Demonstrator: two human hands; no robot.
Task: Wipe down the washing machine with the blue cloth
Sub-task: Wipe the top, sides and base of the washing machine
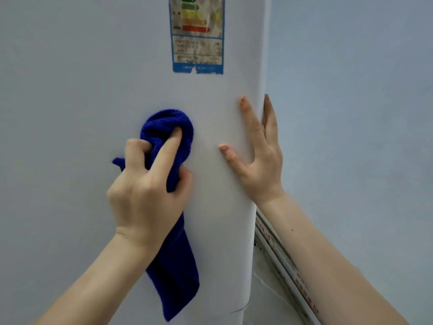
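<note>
The white washing machine [82,90] fills the left and middle of the view, its side panel facing me. My left hand [150,184] grips the bunched blue cloth [168,127] and presses it against the panel; a loose tail of the cloth hangs down below my wrist. My right hand [257,156] lies flat with fingers spread on the machine's right corner edge, some fingers wrapped around the corner.
A worn energy label sticker [198,34] sits on the panel above the cloth. A pale wall [351,90] stands close to the right of the machine. White pipes with red print [281,261] run along the narrow gap at the floor.
</note>
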